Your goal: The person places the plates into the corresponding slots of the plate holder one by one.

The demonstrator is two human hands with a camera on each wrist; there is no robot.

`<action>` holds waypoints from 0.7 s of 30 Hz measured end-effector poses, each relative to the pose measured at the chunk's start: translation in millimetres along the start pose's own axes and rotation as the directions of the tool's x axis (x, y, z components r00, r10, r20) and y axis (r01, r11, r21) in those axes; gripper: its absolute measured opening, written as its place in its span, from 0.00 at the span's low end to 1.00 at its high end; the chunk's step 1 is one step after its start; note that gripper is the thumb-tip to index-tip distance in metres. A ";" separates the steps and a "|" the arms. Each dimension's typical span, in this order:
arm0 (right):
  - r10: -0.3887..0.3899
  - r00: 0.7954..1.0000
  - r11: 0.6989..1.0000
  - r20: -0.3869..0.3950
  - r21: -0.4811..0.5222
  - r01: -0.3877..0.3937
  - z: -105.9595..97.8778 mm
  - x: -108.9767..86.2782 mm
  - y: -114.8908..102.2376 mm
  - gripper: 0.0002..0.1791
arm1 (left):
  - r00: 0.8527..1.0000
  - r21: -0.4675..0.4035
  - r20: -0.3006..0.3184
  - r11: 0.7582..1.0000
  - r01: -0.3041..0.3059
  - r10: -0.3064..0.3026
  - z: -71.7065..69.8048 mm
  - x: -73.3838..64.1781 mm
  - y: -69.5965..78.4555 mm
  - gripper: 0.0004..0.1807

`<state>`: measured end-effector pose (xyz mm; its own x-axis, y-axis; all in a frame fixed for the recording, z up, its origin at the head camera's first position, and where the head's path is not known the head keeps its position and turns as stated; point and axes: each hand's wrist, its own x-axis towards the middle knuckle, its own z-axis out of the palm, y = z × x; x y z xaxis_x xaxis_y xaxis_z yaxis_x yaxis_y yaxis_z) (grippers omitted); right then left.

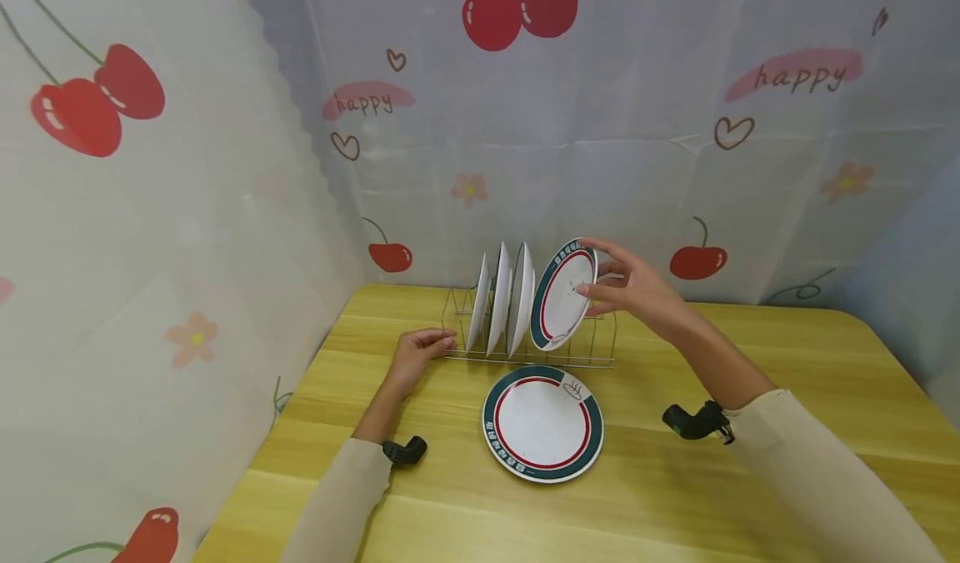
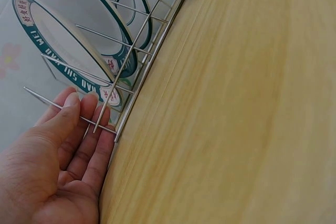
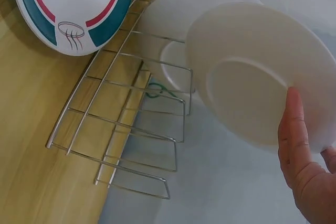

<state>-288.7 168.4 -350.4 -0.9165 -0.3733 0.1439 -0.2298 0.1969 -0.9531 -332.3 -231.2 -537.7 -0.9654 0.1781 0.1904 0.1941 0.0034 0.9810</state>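
Observation:
My right hand (image 1: 626, 288) holds a white plate (image 1: 564, 296) with a green band and red ring, thumb on its face and fingers behind. This plate leans over the wire dish rack (image 1: 592, 363); whether its lower edge touches the wires I cannot tell. Its plain white back (image 3: 247, 82) shows in the right wrist view, with fingers of that hand against it. At the rack's left end, my left hand (image 1: 420, 354) grips the end wire (image 2: 84, 118) between thumb and fingers. Three plates stand upright in the rack, among them a green-rimmed plate (image 2: 63, 40).
Another plate (image 1: 543, 425) lies face up on the wooden table (image 1: 660, 496), in front of the rack. Behind the table hangs a cherry-printed curtain (image 1: 637, 171), with more of it along the left side. Bare rack slots lie right of the standing plates.

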 end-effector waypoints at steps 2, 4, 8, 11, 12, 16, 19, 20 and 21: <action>0.003 1.000 1.000 0.030 0.004 -0.004 1.7 6.7 -0.3 0.43 | 1.000 0.002 0.002 1.000 -0.001 0.001 0.7 -0.2 -0.5 0.13; 0.006 0.999 1.000 0.052 -0.017 -0.005 4.0 12.9 -1.1 0.43 | 1.000 -0.004 0.000 1.000 -0.001 0.001 1.0 -0.6 -0.2 0.13; 0.007 0.996 0.998 0.086 -0.060 -0.002 10.1 23.7 -2.2 0.44 | 1.000 -0.010 -0.007 1.000 0.002 -0.002 0.5 -1.4 0.3 0.14; 0.006 0.995 0.996 0.101 -0.094 0.003 15.3 30.8 0.4 0.44 | 1.000 -0.003 -0.008 1.000 0.004 -0.004 -0.1 -1.7 0.3 0.13; 0.003 0.994 0.994 0.105 -0.106 0.008 17.3 32.6 1.5 0.44 | 1.000 -0.001 -0.008 1.000 0.005 -0.005 -0.3 -1.6 0.3 0.13; 0.001 0.995 0.989 0.103 -0.149 0.014 25.9 36.7 8.5 0.43 | 1.000 0.012 -0.003 1.000 -0.001 0.001 -0.4 -0.2 0.2 0.13; 0.007 0.996 0.988 0.092 -0.152 0.007 32.4 36.8 16.0 0.43 | 1.000 0.012 -0.001 1.000 -0.001 0.001 -0.1 0.9 0.0 0.14; 0.010 0.996 0.989 0.087 -0.148 0.003 34.3 36.9 19.5 0.43 | 1.000 0.010 -0.002 1.000 0.001 -0.001 0.0 1.0 0.2 0.14; 0.010 0.997 0.990 0.081 -0.144 0.001 36.0 36.8 22.9 0.43 | 1.000 0.009 -0.003 1.000 0.004 -0.004 0.0 1.0 0.2 0.14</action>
<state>-315.9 126.4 -376.6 -0.8894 -0.4431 0.1119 -0.2759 0.3253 -0.9045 -333.2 -231.0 -537.3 -0.9667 0.1752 0.1867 0.1919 0.0128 0.9813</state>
